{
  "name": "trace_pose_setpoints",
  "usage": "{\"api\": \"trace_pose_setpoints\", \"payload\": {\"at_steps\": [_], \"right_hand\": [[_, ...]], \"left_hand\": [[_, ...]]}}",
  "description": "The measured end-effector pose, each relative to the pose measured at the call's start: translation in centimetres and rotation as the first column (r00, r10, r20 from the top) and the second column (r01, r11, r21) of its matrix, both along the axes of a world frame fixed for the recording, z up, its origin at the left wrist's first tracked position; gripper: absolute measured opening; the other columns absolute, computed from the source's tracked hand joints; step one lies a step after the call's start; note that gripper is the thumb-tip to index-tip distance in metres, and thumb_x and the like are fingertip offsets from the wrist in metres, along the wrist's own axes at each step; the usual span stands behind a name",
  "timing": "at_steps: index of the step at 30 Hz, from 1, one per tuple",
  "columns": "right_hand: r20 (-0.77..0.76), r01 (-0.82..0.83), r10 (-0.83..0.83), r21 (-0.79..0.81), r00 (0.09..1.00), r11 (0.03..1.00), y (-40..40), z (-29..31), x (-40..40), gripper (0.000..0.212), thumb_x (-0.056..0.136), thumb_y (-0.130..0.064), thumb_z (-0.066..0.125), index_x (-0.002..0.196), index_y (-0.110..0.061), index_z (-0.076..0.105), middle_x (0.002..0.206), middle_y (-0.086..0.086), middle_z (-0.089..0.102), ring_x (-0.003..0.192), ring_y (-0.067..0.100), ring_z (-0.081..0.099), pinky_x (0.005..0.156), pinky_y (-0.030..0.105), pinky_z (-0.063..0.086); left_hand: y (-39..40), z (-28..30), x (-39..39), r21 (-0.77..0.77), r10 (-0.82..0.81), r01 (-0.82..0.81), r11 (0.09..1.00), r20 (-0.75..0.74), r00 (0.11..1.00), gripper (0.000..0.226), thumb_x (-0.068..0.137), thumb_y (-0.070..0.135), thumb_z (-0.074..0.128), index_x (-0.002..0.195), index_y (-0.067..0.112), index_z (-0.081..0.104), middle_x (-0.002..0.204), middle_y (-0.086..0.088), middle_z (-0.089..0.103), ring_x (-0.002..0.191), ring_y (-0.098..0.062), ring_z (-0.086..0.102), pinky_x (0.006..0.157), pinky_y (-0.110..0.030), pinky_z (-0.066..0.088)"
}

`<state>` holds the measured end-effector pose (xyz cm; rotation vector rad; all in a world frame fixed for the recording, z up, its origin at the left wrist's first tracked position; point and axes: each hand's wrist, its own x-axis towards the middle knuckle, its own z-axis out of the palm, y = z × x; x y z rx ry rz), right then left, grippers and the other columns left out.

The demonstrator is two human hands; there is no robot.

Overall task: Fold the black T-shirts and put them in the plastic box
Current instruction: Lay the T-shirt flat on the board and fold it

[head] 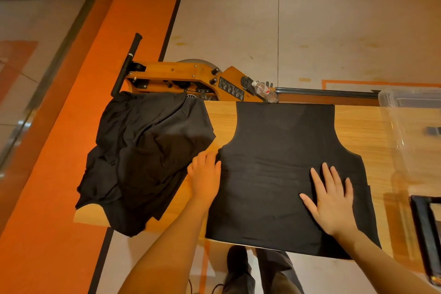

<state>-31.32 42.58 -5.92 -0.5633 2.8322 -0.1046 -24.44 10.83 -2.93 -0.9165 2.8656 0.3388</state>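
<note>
T-shirt being folded (281, 169): lying spread flat on the wooden table (224, 117), sleeves already turned in, its near hem reaching the table's front edge.
Left hand (205, 176): resting at the shirt's left edge by the folded-in sleeve, fingers curling round the cloth edge; how firm a grip I cannot tell.
Right hand (331, 198): lying palm down on the shirt's lower right part, fingers straight and spread, pressing the cloth flat.
Pile of black T-shirts (143, 157): sitting crumpled at the table's left end, hanging over the left and front edges.
Plastic box (415, 122): standing clear-walled at the table's far right, well apart from the spread shirt.
Water bottle (265, 90): lying beyond the table's far edge on a wooden machine (181, 79).
</note>
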Motion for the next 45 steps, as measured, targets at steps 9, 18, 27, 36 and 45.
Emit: {"api": "trace_pose_setpoints", "payload": {"at_steps": [9,18,27,36,45], "right_hand": [[-0.078,-0.242,0.234,-0.119,0.969,0.963,-10.5,1.5,-0.6,0.072,0.094,-0.065,0.024,0.150,-0.021,0.037,0.160,0.012,0.026,0.150,0.031,0.018,0.117,0.053,0.014],[-0.033,-0.307,0.306,-0.044,0.952,0.951,-14.0,-0.7,0.7,0.071,0.096,-0.065,0.021,0.152,-0.024,0.033,0.160,0.011,0.026,0.149,0.031,0.018,0.116,0.051,0.008],[-0.057,-0.190,0.187,-0.068,0.981,0.979,-13.8,-0.3,0.8,0.076,0.095,-0.062,0.026,0.152,-0.012,0.031,0.161,0.015,0.024,0.150,0.030,0.016,0.118,0.052,0.016],[-0.061,-0.114,0.113,-0.012,0.992,0.993,-9.9,-0.8,0.1,0.079,0.095,-0.068,0.015,0.155,-0.017,0.027,0.162,0.013,0.019,0.151,0.029,0.013,0.118,0.054,0.014],[-0.046,0.102,-0.104,-0.038,0.994,0.994,-1.4,1.1,1.1,0.075,0.094,-0.063,0.018,0.152,-0.017,0.032,0.161,0.012,0.025,0.150,0.031,0.017,0.118,0.051,0.010]], "left_hand": [[-2.1,-0.1,-2.6,0.135,-0.022,0.028,0.990,-0.050,0.999,0.028,0.094,0.031,0.058,0.122,0.027,0.059,0.115,0.000,0.055,0.107,-0.021,0.053,0.088,-0.035,0.039],[-3.4,-0.2,-2.4,0.241,0.066,-0.037,0.970,-0.110,0.992,0.011,0.095,0.028,0.058,0.092,0.018,0.063,0.091,0.000,0.064,0.086,-0.018,0.060,0.088,-0.035,0.043],[-0.2,-0.2,-1.4,0.021,-0.205,0.215,0.976,-0.215,0.955,0.034,0.092,0.030,0.061,0.124,0.019,0.060,0.122,0.001,0.062,0.114,-0.019,0.058,0.092,-0.032,0.045],[0.0,-2.8,0.8,-0.030,-0.344,0.347,0.937,0.087,0.935,0.079,0.093,0.062,0.029,0.153,0.013,0.013,0.161,-0.008,0.009,0.149,-0.027,0.006,0.117,-0.047,0.016],[0.2,-1.6,2.1,-0.148,-0.226,0.219,0.964,-0.034,0.974,0.062,0.086,0.047,0.062,0.139,0.017,0.049,0.145,-0.013,0.045,0.131,-0.033,0.046,0.099,-0.048,0.043]]}}
